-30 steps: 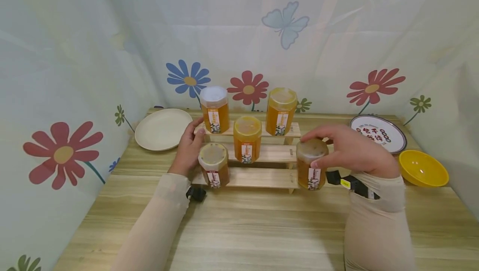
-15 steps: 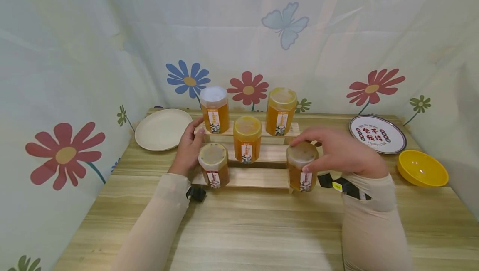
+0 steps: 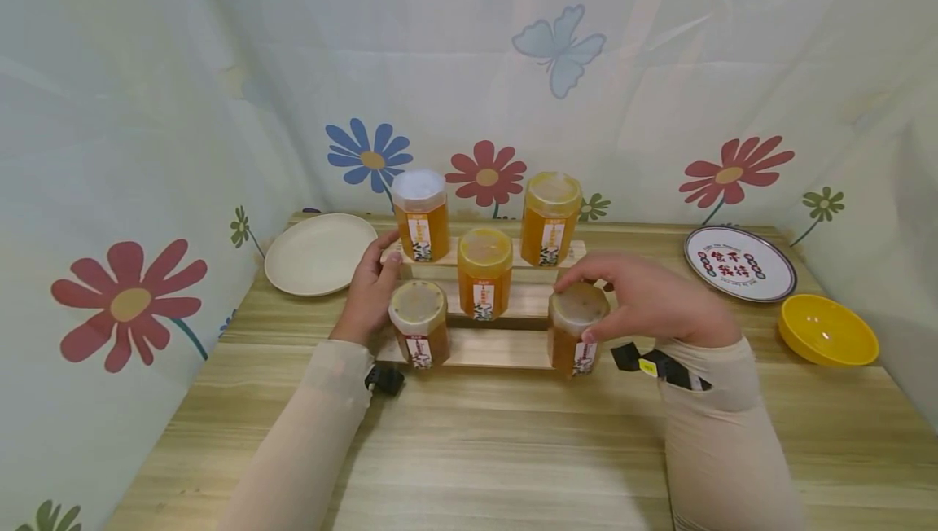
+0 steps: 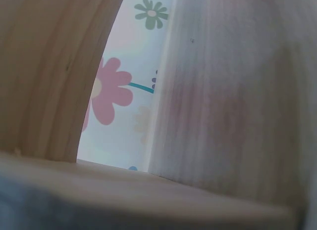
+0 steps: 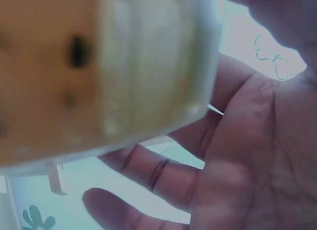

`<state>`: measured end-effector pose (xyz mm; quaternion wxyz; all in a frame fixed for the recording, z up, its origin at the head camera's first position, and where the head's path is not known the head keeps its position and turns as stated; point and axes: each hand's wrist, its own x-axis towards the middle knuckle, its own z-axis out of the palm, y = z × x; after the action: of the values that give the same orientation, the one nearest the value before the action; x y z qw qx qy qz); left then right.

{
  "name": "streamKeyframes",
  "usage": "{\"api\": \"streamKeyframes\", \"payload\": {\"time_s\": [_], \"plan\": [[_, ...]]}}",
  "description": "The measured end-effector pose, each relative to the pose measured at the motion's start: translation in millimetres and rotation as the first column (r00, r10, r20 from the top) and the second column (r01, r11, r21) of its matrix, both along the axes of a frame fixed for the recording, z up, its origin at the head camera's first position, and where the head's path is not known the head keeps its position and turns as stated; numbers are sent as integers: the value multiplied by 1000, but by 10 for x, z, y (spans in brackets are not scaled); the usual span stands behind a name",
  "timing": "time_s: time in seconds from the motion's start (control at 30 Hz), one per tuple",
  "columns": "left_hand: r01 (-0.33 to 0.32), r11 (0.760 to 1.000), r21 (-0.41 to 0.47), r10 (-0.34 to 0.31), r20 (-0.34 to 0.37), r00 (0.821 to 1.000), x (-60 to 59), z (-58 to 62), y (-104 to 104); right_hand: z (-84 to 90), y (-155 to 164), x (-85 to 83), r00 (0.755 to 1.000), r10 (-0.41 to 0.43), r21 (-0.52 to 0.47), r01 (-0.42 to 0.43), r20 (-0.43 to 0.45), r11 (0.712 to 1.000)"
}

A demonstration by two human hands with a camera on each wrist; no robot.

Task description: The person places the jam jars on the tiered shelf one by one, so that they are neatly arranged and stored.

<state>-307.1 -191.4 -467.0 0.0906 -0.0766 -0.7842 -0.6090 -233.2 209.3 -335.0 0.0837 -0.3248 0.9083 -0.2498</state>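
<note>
A stepped wooden display stand (image 3: 498, 348) holds several octagonal jars of amber honey with white labels. My right hand (image 3: 652, 299) grips a darker honey jar (image 3: 567, 344) by its lid, thumb in front and fingers behind, at the right end of the lowest step. Close up in the right wrist view, that jar (image 5: 49, 91) is blurred. My left hand (image 3: 372, 291) holds the stand's left end near the top step, its thumb toward me. Beside it, another darker honey jar (image 3: 421, 335) sits on the bottom step. The left wrist view shows only the stand's boards (image 4: 228, 101).
One honey jar (image 3: 485, 283) is on the middle step. Two more, a white-capped jar (image 3: 423, 226) and a yellow-lidded jar (image 3: 550, 226), stand on top. A cream plate (image 3: 318, 258) lies left; a printed plate (image 3: 740, 264) and yellow bowl (image 3: 828, 331) are right.
My right hand has moved left with the honey jar, from beyond the right end of the bottom step onto its right end. My left hand and the other jars stay where they were.
</note>
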Motion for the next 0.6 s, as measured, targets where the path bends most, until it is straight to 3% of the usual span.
{"api": "streamKeyframes", "payload": {"time_s": [0.17,0.6], "plan": [[-1,1000,-2,1,-2,1000,4,10,6,-5,13,2,1000,1,1,-1,11,1000],[-4,1000,-4,4,1,1000,19,9,12,12,79,0,988,-72,-7,74,136,997]]}}
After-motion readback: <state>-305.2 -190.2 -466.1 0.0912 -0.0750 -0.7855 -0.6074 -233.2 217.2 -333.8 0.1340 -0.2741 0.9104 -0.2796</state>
